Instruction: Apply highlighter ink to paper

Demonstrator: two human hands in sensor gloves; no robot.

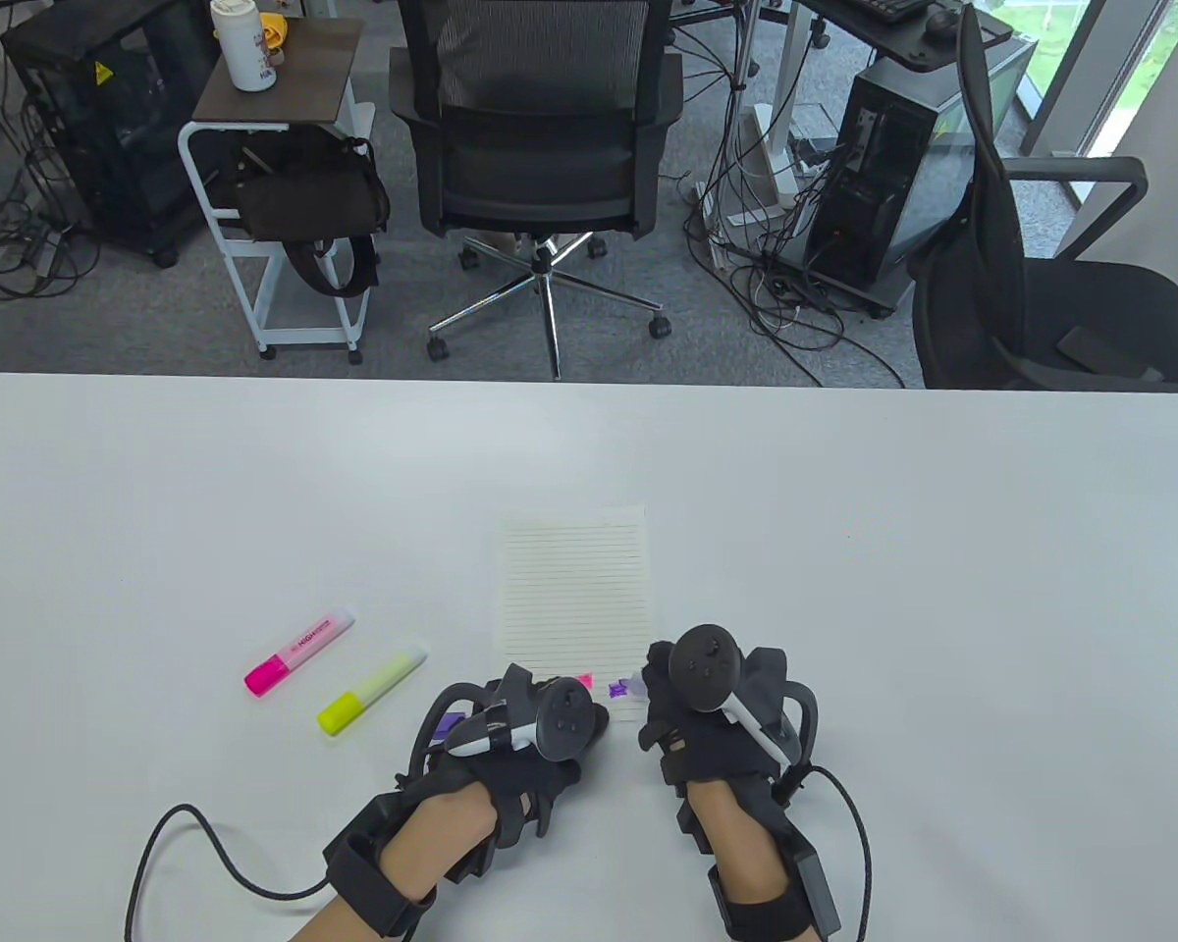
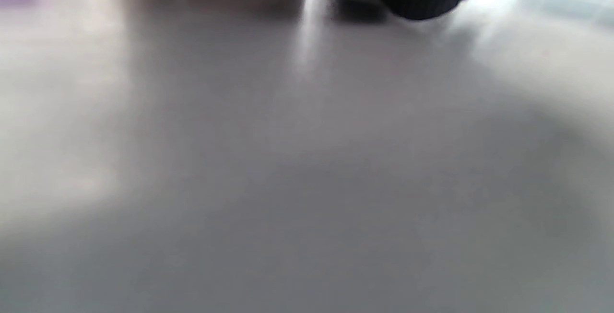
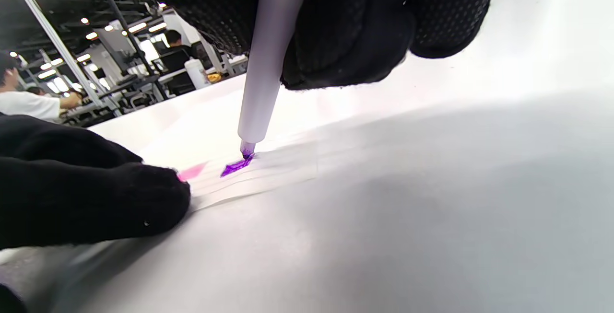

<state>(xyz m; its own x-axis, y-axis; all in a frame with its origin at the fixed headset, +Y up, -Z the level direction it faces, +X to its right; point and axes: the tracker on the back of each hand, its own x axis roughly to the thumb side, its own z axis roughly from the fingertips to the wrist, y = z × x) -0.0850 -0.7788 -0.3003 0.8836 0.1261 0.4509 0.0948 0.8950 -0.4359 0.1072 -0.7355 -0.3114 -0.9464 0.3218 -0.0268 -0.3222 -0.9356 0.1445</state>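
Two risks stood out: right hand [image 3: 345, 25] fingers pinched the purple highlighter [image 3: 261, 78] near the paper [image 1: 574, 589] edge; left hand [image 1: 540, 721], grip unclear, might let it slide.

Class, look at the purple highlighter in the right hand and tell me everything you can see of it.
The purple highlighter has a pale lilac, smooth plastic-looking barrel narrowing to a purple chisel tip. It is uncapped and stands steeply, tip down. The right hand grips its upper barrel in gloved fingers, hiding the rest. The tip touches the lined paper at its near edge, on a fresh purple mark beside a pink mark.
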